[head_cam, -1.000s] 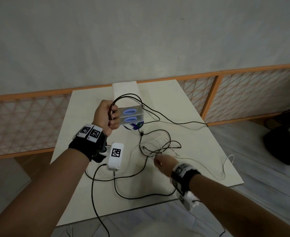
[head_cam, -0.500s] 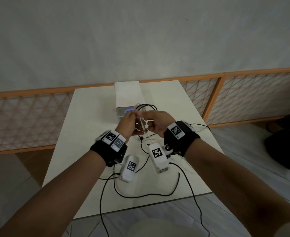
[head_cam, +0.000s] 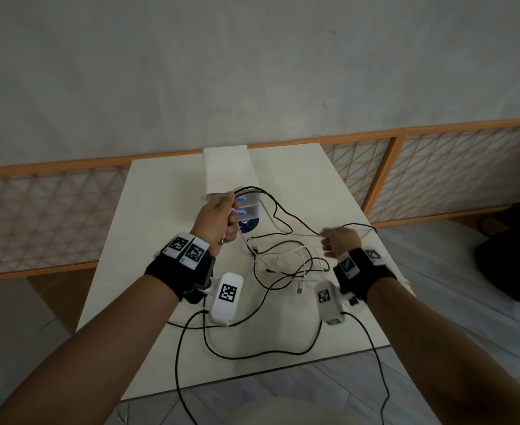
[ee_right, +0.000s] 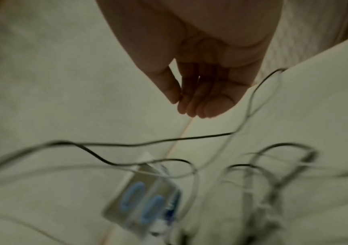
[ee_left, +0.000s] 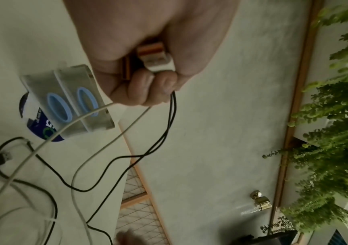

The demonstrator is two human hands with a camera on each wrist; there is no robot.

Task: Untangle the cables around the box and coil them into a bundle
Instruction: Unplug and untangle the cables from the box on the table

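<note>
A white box [head_cam: 226, 167] with two blue ovals on its near face stands at the back of the pale table [head_cam: 160, 240]. My left hand [head_cam: 218, 216] is raised just in front of it. In the left wrist view this hand [ee_left: 147, 86] grips a white plug [ee_left: 158, 63], a dark plug and strands of black cable [ee_left: 172, 116] and white cable [ee_left: 97, 149] by the box [ee_left: 68, 92]. My right hand [head_cam: 340, 240] is off to the right with fingers and thumb together [ee_right: 189, 99], pinching a thin white cable [head_cam: 304, 236]. A loose tangle of black and white cables [head_cam: 283, 262] lies between the hands.
A white USB plug [head_cam: 300, 289] lies near my right wrist. An orange-framed lattice fence [head_cam: 436, 167] runs behind the table. A black bag [head_cam: 510, 265] sits on the floor at right. Black wrist-camera leads [head_cam: 179, 378] hang over the near table edge.
Half a second ago both hands met in front of the box. My right hand has since moved right and away, with white cable stretched between the hands. The left hand stays by the box.
</note>
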